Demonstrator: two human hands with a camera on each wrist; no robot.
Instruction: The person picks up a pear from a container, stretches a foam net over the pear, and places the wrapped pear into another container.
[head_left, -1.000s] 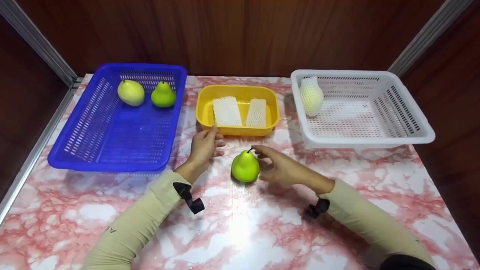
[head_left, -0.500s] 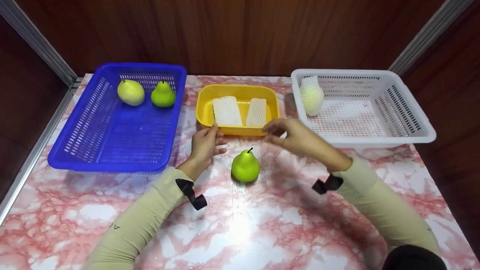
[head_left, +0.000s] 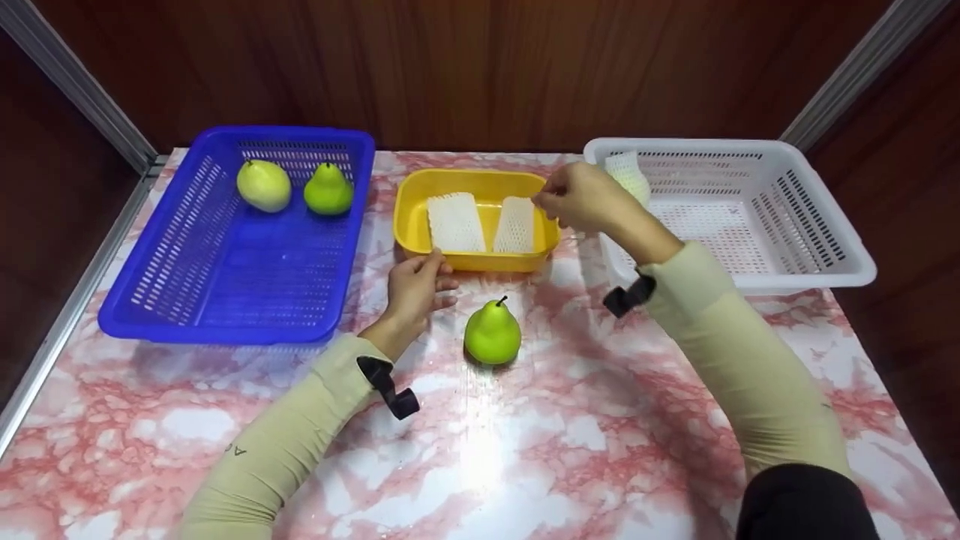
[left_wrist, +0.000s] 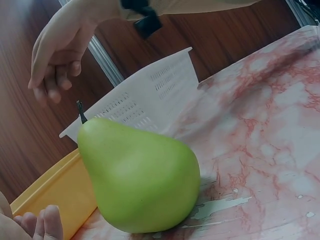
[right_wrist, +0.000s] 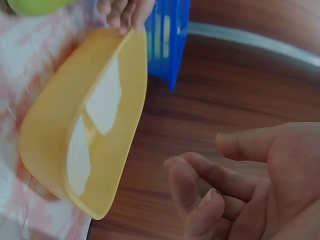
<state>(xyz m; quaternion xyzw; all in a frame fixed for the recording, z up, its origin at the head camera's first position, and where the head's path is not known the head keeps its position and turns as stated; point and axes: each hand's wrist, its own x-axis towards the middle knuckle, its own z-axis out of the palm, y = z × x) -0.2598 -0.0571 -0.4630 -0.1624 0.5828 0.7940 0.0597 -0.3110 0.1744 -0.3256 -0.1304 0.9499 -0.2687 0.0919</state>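
A green pear (head_left: 492, 334) stands upright on the marbled tabletop, stem up. Just beyond it is a yellow bin (head_left: 472, 261) holding two flat white foam net sleeves, the left one (head_left: 456, 223) wider than the right one (head_left: 514, 225). My left hand (head_left: 411, 292) is at the bin's front left corner, thumb tip right at the rim, other fingers loose. Over the bin's right end hovers my right hand (head_left: 585, 199), fingers loosely bent, with a gap between thumb and fingers in the right wrist view and nothing held. The pear (left_wrist: 140, 175) fills much of the left wrist view.
To the left, a blue basket (head_left: 349, 247) contains a yellowish pear (head_left: 264, 186) and a green pear (head_left: 328, 189). A white basket (head_left: 795, 281) on the right holds a net-wrapped pear (head_left: 631, 180), partly hidden behind my right hand. Dark wood panels (head_left: 480, 75) rise behind the table.
My right hand has left the green pear's side and moved up and away, past the bin's front right corner, to above its right end. The left hand has barely moved.
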